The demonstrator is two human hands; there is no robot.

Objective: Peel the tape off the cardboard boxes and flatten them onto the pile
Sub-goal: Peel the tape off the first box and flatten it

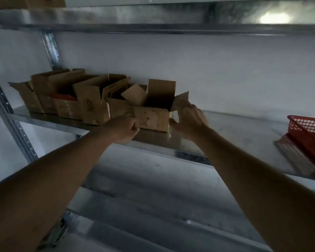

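On the metal shelf [225, 128] your row of open cardboard boxes [71, 99] stands flaps up (contents too dark to tell). Your left hand [125, 129] pinches the front wall of the rightmost box [153, 117]; your right hand [188, 118] grips its right corner, fingers curled. A red basket [307, 132] sits far right.

A single head-worn wide-angle view looks forward and slightly up into a galvanised metal shelf unit [171, 140], close enough that both forearms fill the lower frame. The left hand [125, 129] and right hand [188, 118] meet near frame centre on an open brown cardboard box [154, 118]. Right of that grip, at the frame edge, sits a red plastic basket [309, 131]. Edges bend and blur.
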